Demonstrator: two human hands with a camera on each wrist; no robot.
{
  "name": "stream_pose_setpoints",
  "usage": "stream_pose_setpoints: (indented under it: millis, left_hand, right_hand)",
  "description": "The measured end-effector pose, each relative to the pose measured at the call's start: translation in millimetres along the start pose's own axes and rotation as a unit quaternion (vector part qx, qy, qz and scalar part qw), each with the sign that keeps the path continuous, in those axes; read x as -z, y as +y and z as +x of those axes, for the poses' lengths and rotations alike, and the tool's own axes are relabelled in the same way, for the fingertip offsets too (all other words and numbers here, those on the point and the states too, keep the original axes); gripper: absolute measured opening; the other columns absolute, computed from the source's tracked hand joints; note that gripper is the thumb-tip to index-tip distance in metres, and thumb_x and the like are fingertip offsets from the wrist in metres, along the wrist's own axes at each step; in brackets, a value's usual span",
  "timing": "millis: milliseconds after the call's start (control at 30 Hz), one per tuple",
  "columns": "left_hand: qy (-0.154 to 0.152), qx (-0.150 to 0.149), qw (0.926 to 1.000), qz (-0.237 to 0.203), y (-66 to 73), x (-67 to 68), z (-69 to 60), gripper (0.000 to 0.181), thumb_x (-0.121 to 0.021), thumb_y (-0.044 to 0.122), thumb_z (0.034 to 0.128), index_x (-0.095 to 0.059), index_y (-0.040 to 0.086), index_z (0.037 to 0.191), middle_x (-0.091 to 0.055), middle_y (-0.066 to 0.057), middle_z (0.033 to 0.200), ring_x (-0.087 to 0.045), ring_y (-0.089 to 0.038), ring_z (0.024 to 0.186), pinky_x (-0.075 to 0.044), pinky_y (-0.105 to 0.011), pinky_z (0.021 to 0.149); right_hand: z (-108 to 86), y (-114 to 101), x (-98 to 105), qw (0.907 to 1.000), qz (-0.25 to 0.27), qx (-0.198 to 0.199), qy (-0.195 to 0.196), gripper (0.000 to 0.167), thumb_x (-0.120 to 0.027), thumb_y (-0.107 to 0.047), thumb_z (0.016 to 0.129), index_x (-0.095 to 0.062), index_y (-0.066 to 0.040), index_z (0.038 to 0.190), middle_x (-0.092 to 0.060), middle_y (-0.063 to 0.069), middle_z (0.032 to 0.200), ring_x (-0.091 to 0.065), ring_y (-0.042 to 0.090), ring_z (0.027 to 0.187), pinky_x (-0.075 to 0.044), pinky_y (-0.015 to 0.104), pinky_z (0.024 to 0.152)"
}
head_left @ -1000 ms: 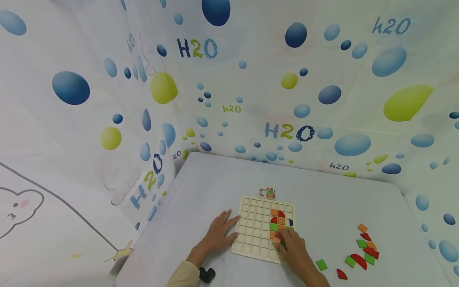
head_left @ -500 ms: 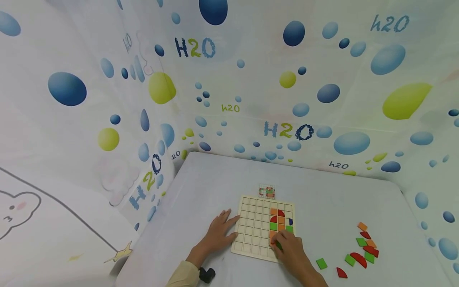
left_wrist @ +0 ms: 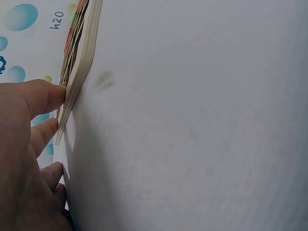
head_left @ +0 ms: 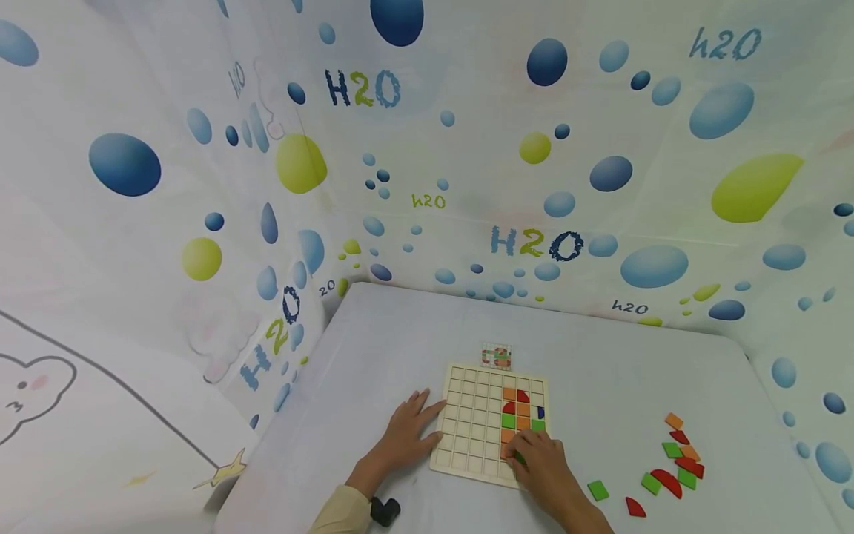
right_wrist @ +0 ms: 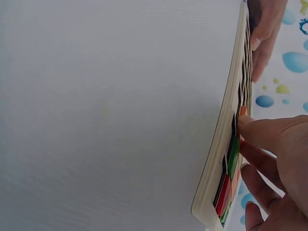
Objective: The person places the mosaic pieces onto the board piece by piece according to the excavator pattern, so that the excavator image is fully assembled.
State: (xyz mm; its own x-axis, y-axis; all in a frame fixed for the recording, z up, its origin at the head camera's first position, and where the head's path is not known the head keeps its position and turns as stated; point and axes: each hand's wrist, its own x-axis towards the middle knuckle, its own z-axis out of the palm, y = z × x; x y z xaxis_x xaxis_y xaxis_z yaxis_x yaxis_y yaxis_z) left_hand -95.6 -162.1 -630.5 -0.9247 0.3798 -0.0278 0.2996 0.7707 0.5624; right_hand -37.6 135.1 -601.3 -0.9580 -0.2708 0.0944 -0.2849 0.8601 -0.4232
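Observation:
A pale wooden grid board lies on the table, with orange, red and green tiles in its right-hand cells. My left hand rests at the board's left edge with fingers spread; in the left wrist view its thumb touches the rim. At the lower right of the board, my right hand pinches a small orange tile, thumb and bent fingers low over the cells. A green tile and a red tile sit in nearby cells. The right hand partly hides the lower cells in the head view.
A small pattern card lies just beyond the board. Loose red, green and orange tiles are scattered to the right, among them a red half-round tile and a green square. A black object lies by the left wrist.
The right hand has shifted slightly left and down with the orange tile, bringing it low into the board's cells. A green tile at the right edge shows more. The left hand stays put.

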Motion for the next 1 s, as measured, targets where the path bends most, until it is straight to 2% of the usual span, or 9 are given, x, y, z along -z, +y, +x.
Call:
stream_pose_setpoints:
  millis: [333, 567, 1000]
  left_hand:
    - [0.0, -0.005, 1.0, 0.0, 1.8, 1.7, -1.9, 0.057, -0.062, 0.034, 0.102, -0.053, 0.018, 0.156, -0.035, -0.02, 0.169, -0.027, -0.045, 0.158, -0.025, -0.066, 0.125]
    - [0.006, -0.014, 0.9999, 0.007, 3.5, 3.6, -1.6, 0.056, -0.063, 0.033, 0.1018, -0.054, 0.017, 0.155, -0.037, -0.022, 0.167, -0.03, -0.047, 0.156, -0.027, -0.068, 0.123]
    - [0.006, -0.014, 0.9999, -0.002, 7.4, 7.5, -3.7, 0.056, -0.063, 0.032, 0.1014, -0.055, 0.016, 0.155, -0.037, -0.023, 0.167, -0.03, -0.047, 0.157, -0.027, -0.069, 0.123]
  right_hand:
    - [1.3, -5.7, -1.4, 0.9996, -0.026, 0.002, 0.01, 0.022, -0.086, -0.027, 0.09, -0.064, -0.03, 0.09, -0.058, -0.017, 0.096, -0.05, 0.008, 0.092, -0.037, 0.034, 0.078]
    - [2.3, -6.9, 0.5, 0.9998, -0.021, -0.005, 0.003, 0.02, -0.085, -0.026, 0.09, -0.065, -0.03, 0.09, -0.06, -0.017, 0.097, -0.053, 0.008, 0.095, -0.038, 0.035, 0.08]
    - [-0.1, -4.8, 0.8, 0.9998, -0.02, 0.0, 0.009, 0.019, -0.084, -0.025, 0.091, -0.065, -0.03, 0.09, -0.058, -0.018, 0.098, -0.051, 0.007, 0.093, -0.036, 0.034, 0.078]
